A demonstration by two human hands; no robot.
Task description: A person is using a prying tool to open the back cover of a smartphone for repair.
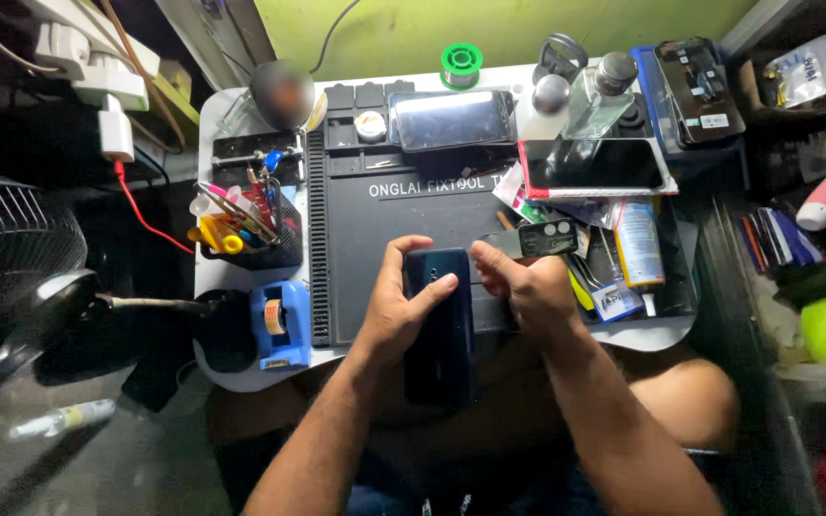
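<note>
My left hand (396, 306) grips a dark blue phone (442, 334) by its upper left edge, thumb pressed across its back. The phone stands lengthwise over the near edge of the black work mat (375, 239). My right hand (528, 287) sits at the phone's upper right corner, fingers curled and pinched against its edge; whether it holds a small tool I cannot tell. A small black camera-cover piece (547, 237) lies just beyond my right hand.
Two other phones (451, 118) (593, 162) lie at the mat's far side, with a glass bottle (602, 91) and green solder spool (461, 61) behind. A tool holder (246, 225) and blue tape dispenser (279, 323) stand left; a glue tube (639, 244) lies right. A fan (11, 239) is far left.
</note>
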